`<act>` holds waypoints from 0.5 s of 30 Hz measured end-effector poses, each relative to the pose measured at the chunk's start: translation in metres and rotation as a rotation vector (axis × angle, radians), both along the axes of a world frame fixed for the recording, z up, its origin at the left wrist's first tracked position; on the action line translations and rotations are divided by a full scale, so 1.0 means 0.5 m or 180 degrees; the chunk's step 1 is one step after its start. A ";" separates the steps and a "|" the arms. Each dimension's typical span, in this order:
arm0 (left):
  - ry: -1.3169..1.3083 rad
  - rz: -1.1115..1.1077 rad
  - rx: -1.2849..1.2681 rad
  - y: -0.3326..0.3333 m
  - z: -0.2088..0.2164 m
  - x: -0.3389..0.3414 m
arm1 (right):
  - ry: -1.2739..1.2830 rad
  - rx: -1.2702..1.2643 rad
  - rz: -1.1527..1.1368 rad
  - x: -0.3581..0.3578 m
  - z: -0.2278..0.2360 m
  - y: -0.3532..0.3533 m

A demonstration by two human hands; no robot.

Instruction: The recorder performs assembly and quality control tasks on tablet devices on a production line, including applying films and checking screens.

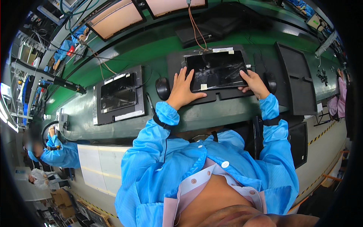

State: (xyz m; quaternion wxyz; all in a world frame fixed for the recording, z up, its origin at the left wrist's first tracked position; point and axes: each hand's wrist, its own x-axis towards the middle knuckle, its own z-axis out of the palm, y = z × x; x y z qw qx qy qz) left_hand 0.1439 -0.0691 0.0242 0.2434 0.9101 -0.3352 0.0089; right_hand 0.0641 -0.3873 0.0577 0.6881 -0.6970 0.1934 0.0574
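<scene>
A black flat screen panel (216, 71) with small pale tape tabs lies on a dark foam fixture (211, 97) in front of me. My left hand (183, 90) is open at the panel's left edge, its fingers spread and its thumb along the lower edge. At the opposite side, my right hand (255, 82) grips the panel by its right edge. The right thumb rests on top, with the other fingers curled near the lower right corner and partly hidden. Black wrist bands sit over both blue sleeves.
Computer mice (163, 89) flank the fixture. Another screen panel (118, 92) lies on a mat to the left, with a pen (150, 102) between. A black tray (297, 79) stands at right. Monitors (115, 19) and hanging cables line the back. A co-worker in blue (62, 153) sits far left.
</scene>
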 end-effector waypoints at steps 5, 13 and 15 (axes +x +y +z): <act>-0.0082 -0.0058 -0.0005 0.005 -0.015 -0.001 | -0.0976 -0.3315 0.0395 -0.042 -0.013 -0.010; -0.0187 -0.0011 -0.0096 -0.034 -0.032 0.037 | -0.1903 -0.3525 0.0587 0.011 -0.060 -0.057; -0.0286 -0.0006 -0.0145 -0.054 -0.032 0.046 | -0.2045 -0.3549 0.0619 0.021 -0.072 -0.071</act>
